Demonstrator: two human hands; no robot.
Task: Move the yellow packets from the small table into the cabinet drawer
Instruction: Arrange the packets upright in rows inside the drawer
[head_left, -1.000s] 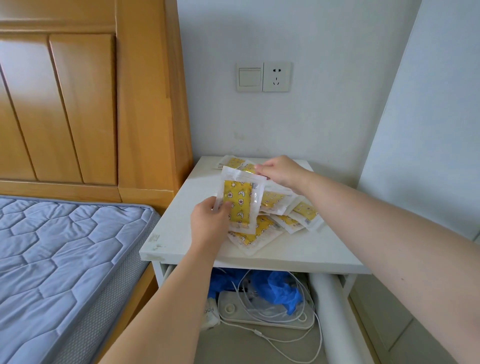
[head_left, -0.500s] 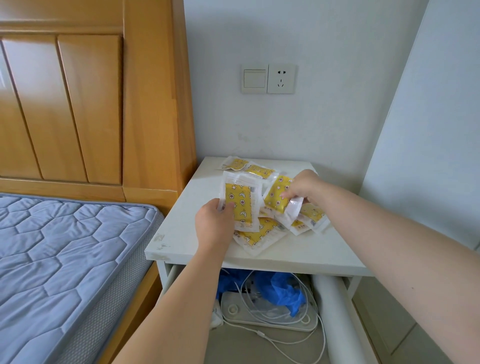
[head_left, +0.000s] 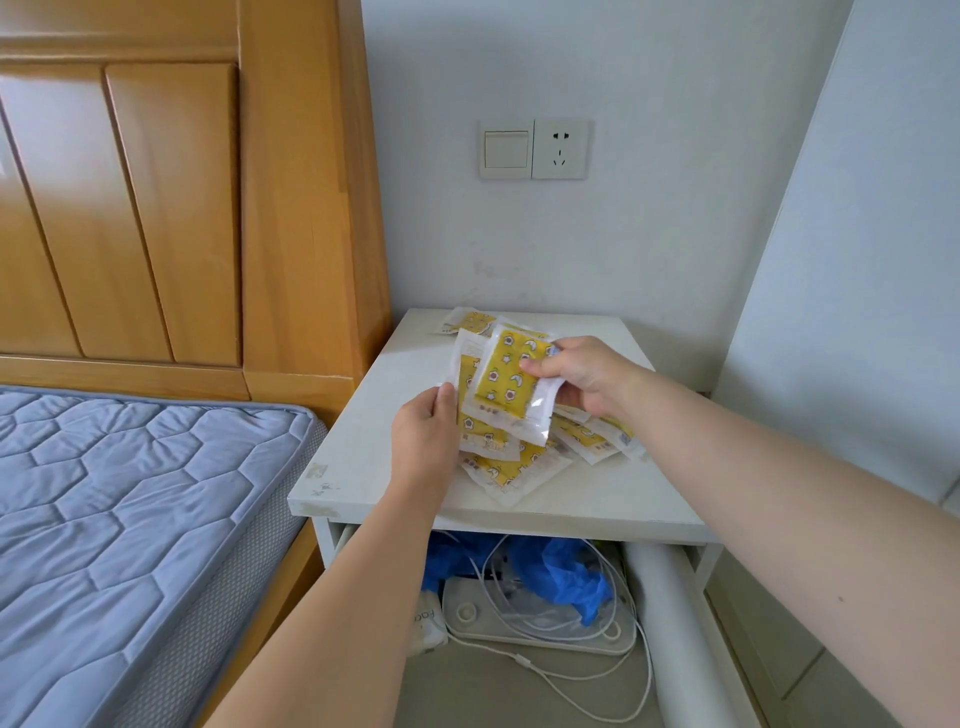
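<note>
Nearest the person's feet, under the worktop (head_left: 597, 499), a white power strip (head_left: 519, 621) lies on the floor with white cables (head_left: 571, 675) looped over it. A crumpled blue bag (head_left: 550, 569) sits just behind the strip and a white tube (head_left: 670, 623) lies at its 3 o'clock. At 9 o'clock of the worktop a blue quilted mattress (head_left: 104, 519) lies up against a wooden headboard (head_left: 156, 208). Above the worktop's middle, the left hand (head_left: 423, 436) has its grip clamped on the left edge of a first packet (head_left: 480, 431), yellow in a clear wrapper, with the thumb on the front, holding it upright. At 2 o'clock from it, the right hand (head_left: 582, 376) pinches a second packet (head_left: 506, 384) by its right edge, thumb on the printed yellow face. This packet overlaps the front of the first and leans a little clockwise. Below the held pair and out to their 4 o'clock, a heap of packets (head_left: 511, 470) lies flat on the worktop, several overlapping. At 11 o'clock of the heap, the far packets (head_left: 467, 322) lie near the rear edge. On the wall beyond, a light switch (head_left: 505, 149) and a socket (head_left: 560, 149) sit side by side.
</note>
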